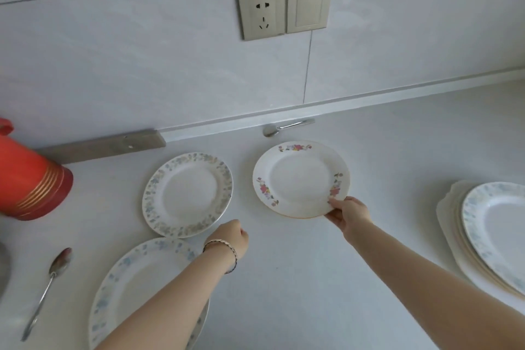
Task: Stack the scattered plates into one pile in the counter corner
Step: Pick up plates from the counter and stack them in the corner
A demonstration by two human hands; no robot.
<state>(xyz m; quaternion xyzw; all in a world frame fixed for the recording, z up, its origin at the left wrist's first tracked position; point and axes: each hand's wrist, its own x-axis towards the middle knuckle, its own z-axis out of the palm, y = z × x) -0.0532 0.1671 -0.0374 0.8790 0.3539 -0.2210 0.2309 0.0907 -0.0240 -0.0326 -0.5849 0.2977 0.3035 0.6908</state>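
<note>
**Plates on counter, right hand on the pink-flowered one**

Nearest the lens: blue-flowered plate, flat on the pale counter at lower left, partly covered by the left forearm crossing above it. Beside it to the left, spoon lying bowl away from the camera, handle toward the near edge.

Left hand past that plate's far rim, fingers curled in loosely, holding nothing; cord bracelet on the wrist. Whether the hand rests on the counter or hangs just above it: cannot tell from this angle.

Beyond the left hand, grey-blue rimmed plate, flat, its near rim touching or slightly overlapping the blue-flowered plate.

Right hand pinching the near-right rim of the pink-flowered plate, thumb on top of the rim, fingers beneath. Near edge of that plate seems lifted a little off the counter, far edge lower.

Far right, cut by the frame edge: pile of plates, a blue-patterned one on top, wavy-edged cream ones below. Well apart from the three loose plates.

At the back wall: second spoon against the counter strip, just behind the pink-flowered plate. Red jug at left edge. Socket and switch on the tiled wall above.
</note>
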